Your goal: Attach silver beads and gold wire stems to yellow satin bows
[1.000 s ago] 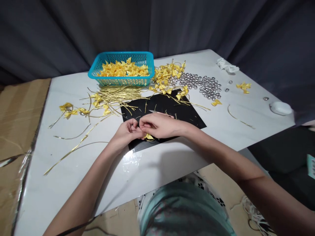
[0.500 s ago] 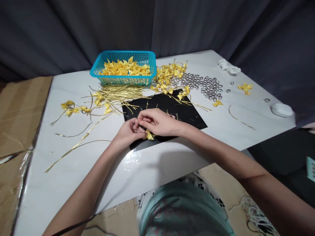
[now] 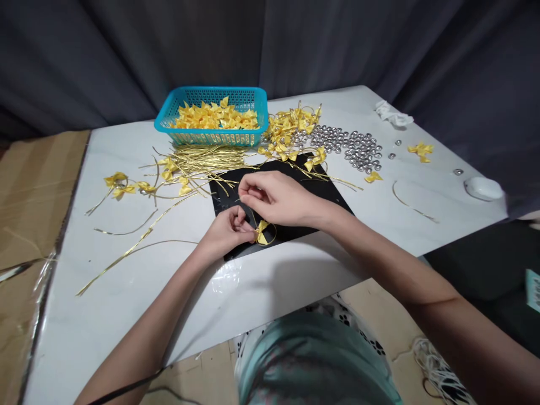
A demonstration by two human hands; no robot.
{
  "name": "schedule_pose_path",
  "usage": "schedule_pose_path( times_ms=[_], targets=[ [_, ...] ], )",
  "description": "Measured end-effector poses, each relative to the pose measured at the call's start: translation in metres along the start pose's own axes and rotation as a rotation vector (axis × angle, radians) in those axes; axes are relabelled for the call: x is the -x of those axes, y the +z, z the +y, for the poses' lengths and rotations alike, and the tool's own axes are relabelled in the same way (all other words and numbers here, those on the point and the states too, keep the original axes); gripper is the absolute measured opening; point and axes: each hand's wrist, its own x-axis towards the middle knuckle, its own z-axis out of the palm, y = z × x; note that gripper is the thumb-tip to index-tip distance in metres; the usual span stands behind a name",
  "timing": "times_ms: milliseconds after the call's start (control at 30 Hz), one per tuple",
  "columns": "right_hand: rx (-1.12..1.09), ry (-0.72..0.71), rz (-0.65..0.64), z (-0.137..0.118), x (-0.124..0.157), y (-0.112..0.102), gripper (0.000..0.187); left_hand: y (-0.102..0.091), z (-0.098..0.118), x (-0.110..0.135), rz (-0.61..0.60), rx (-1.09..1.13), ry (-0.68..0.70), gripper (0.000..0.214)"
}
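My left hand [image 3: 228, 228] pinches a small yellow ribbon bow [image 3: 262, 233] over the near edge of a black mat [image 3: 320, 197]. A thin gold wire [image 3: 248, 216] loops around the bow and runs up to my right hand [image 3: 274, 198], which pinches its upper end a little above and beyond the left hand. Both hands are closed in a pinch.
A blue basket [image 3: 211, 136] of yellow bows stands at the back of the white table [image 3: 126, 270]. A bundle of gold wires [image 3: 202, 160], finished bows with wires [image 3: 291, 129] and silver beads [image 3: 350, 146] lie beyond the mat. A small white dish [image 3: 483, 188] sits far right; cardboard [image 3: 29, 191] lies left.
My right hand has lifted up and away from the left, drawing the gold wire out. The bow, earlier hidden under the hands, now shows beside my left fingers.
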Motion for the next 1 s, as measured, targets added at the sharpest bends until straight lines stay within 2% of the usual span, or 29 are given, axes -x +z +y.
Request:
schedule_pose_path(
  times_ms=[167, 333, 467, 667, 867, 1000],
  targets=[
    [0.09, 0.001, -0.034, -0.011, 0.002, -0.014, 0.008, 0.001, 0.0, 0.0, 0.0, 0.0, 0.027, 0.038],
    [0.13, -0.062, -0.049, -0.013, 0.005, -0.009, 0.013, 0.001, -0.002, 0.0, 0.006, -0.026, 0.041, 0.038],
    [0.136, -0.112, -0.011, -0.012, 0.004, -0.005, 0.012, 0.001, -0.004, 0.0, 0.007, -0.044, 0.061, 0.038],
    [-0.111, -0.11, 0.101, -0.017, 0.002, -0.006, 0.011, 0.001, -0.004, 0.001, -0.004, -0.046, 0.061, 0.037],
    [-0.284, -0.088, 0.157, -0.026, 0.003, -0.01, 0.009, 0.002, -0.004, 0.001, 0.002, -0.033, 0.059, 0.039],
    [-0.422, -0.052, 0.254, -0.037, 0.004, -0.017, 0.01, 0.002, -0.006, 0.0, -0.004, -0.017, 0.056, 0.038]
  ],
)
